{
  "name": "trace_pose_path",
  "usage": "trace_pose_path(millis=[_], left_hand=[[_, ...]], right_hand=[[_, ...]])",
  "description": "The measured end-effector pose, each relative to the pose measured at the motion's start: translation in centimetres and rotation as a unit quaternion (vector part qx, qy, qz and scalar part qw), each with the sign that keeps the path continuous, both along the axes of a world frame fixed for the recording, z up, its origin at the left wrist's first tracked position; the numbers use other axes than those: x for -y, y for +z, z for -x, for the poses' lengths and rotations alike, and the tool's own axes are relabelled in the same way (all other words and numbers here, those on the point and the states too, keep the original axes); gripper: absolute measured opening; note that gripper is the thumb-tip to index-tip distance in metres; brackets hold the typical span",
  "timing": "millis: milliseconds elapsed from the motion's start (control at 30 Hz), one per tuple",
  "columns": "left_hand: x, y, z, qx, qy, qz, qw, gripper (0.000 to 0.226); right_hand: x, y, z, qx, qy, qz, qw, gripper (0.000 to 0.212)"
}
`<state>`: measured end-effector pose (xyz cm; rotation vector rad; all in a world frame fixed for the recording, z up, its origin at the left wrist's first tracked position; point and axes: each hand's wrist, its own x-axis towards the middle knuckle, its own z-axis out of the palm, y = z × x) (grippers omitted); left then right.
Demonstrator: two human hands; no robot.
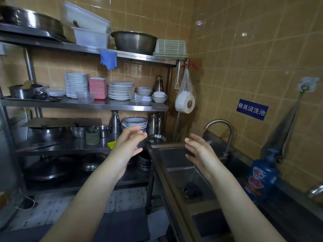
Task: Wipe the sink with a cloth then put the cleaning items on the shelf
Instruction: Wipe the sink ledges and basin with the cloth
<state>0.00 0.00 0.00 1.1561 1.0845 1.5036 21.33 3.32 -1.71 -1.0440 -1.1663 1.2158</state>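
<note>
Fingers [138, 135] of left hand [128, 147]: spread, relaxed, gripping nothing. Fingers [192, 142] of right hand [201, 154]: likewise open and empty. Palms facing each other, raised near far left corner of stainless steel sink [174, 159], touching nothing.

Rumpled blue cloth [108, 59] draped over front edge of top steel shelf [139, 57], well above left hand. Dark crumpled wad [192, 190] at sink drain; cannot tell whether cloth or scrubber. Blue pump bottle of dish soap [262, 175] on back rim of sink, right of curved steel tap [225, 130].

Likely step: fetching a cloth, wiping not yet begun.

To do it well:
- Pinch hanging cloth low and lift it up off the edge rather than dragging.
- Avoid jogging dark metal basin [134, 41] just beside it.
- Clear wad from drain first.
- Wipe walls before floor, working toward drain.
</note>
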Motion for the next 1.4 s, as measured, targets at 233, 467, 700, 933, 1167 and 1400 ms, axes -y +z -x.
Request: trace_pose_path(millis=[233, 467, 700, 933, 1167, 1400], left_hand=[[-7.5, 0.0, 3.7, 0.014, 0.0, 0.001, 1.0, 0.016], [-14.1, 0.5, 7.6, 0.001, 0.003, 0.003, 1.0, 0.019], [-19.1, 0.1, 10.0, 0.007, -0.005, 0.005, 1.0, 0.016], [-24.5, -0.5, 10.6, 0.012, -0.008, 0.014, 1.0, 0.019], [-32.7, -1.1, 9.8, 0.005, -0.007, 0.009, 1.0, 0.013], [-41.6, -0.9, 8.0, 0.006, -0.003, 0.008, 1.0, 0.013]], right_hand=[[-7.0, 0.4, 3.9, -0.001, 0.0, 0.012, 1.0, 0.054], [-13.8, 0.8, 7.9, -0.007, -0.021, 0.015, 1.0, 0.055], [-18.6, 0.6, 10.6, -0.02, -0.022, 0.019, 0.999, 0.055], [-24.7, 0.0, 11.9, -0.016, -0.017, 0.018, 1.0, 0.055], [-33.1, -0.7, 11.6, -0.009, -0.006, 0.022, 1.0, 0.058], [-41.9, -0.7, 10.6, -0.016, -0.012, 0.033, 0.999, 0.054]])
